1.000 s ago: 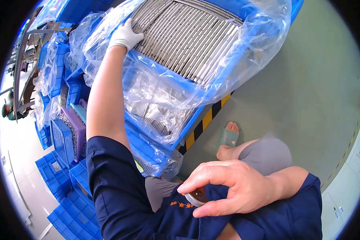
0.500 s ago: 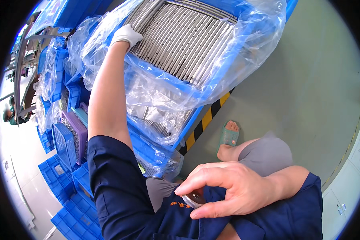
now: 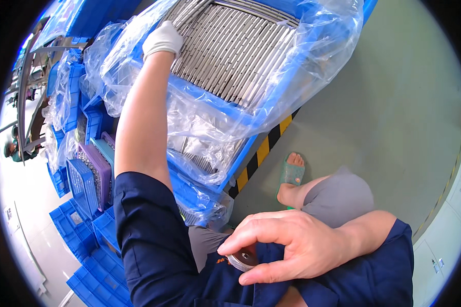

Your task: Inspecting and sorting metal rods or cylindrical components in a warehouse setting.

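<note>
My left hand (image 3: 162,40), in a white glove, is at the left side of a blue crate (image 3: 279,94) lined with clear plastic. Its fingers are closed on slim metal rods (image 3: 185,15) at the crate's left end, though the fingertips are hidden. Rows of similar grey rods (image 3: 235,53), dotted with small dark holes, lie side by side in the crate. Close to my body, my bare right hand (image 3: 297,243) curls its thumb and forefinger around a knurled round metal piece (image 3: 242,260) with a dark centre.
Beneath the upper crate is another plastic-covered crate of rods (image 3: 205,163). Blue bins (image 3: 74,217) and a purple basket (image 3: 102,176) stack up on the left. Black-and-yellow floor tape (image 3: 261,153) runs beside the crates. Far left, a person (image 3: 14,148) is partly visible.
My left hand has turned and risen slightly, and the rods by it have shifted. The right hand has moved a little left, still with the round piece.
</note>
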The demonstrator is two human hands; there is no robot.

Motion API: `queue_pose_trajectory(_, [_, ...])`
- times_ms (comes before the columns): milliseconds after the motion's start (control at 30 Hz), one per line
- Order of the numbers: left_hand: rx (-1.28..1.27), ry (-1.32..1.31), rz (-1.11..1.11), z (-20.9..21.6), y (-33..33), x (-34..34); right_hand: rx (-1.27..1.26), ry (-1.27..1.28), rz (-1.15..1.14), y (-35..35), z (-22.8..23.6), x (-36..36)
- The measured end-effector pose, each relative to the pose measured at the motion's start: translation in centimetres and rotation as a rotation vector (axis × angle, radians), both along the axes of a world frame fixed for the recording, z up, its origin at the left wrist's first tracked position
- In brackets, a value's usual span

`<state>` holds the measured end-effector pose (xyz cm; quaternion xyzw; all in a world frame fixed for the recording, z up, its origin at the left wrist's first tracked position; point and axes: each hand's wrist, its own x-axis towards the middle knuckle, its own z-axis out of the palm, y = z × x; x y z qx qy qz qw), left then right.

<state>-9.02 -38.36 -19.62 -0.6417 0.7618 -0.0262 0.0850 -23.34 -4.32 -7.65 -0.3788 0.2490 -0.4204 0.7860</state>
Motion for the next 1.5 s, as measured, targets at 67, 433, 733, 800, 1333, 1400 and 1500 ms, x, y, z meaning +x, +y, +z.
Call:
queue_pose_trajectory(67, [0.048, -0.034, -0.040, 1.4, 0.7, -1.0, -0.018, 0.007, 0.010, 0.0, 0.3, 0.2])
queue_pose_trajectory(433, [-0.041, 0.368, -0.170, 10.0, 12.8, 7.6, 0.150, -0.093, 0.234, 1.4, 1.6, 4.3])
queue_pose_trajectory(733, [0.280, 0.971, 0.410, 18.8, 34.8, 16.6, 0.127, 0.067, 0.091, 2.4, 0.5, 13.6])
queue_pose_trajectory(800, [0.343, 1.088, 0.557, 20.2, 39.7, 16.9, 0.058, -0.065, 0.088, 3.0, 0.7, 16.0])
queue_pose_trajectory(1333, [-0.040, 2.907, 1.225, 10.5, 56.2, 19.6, -0.019, 0.026, 0.012, 13.7, 0.4, 23.6])
queue_pose_trajectory(1400, [-0.099, 2.932, 1.002, 10.1, 57.2, 20.3, -0.012, -0.009, -0.004, 14.2, 0.5, 24.4])
queue_pose_trajectory(1500, [0.038, 2.787, 1.036, 10.7, 58.0, 20.0, 0.130, -0.019, 0.093, 13.0, 0.1, 25.5])
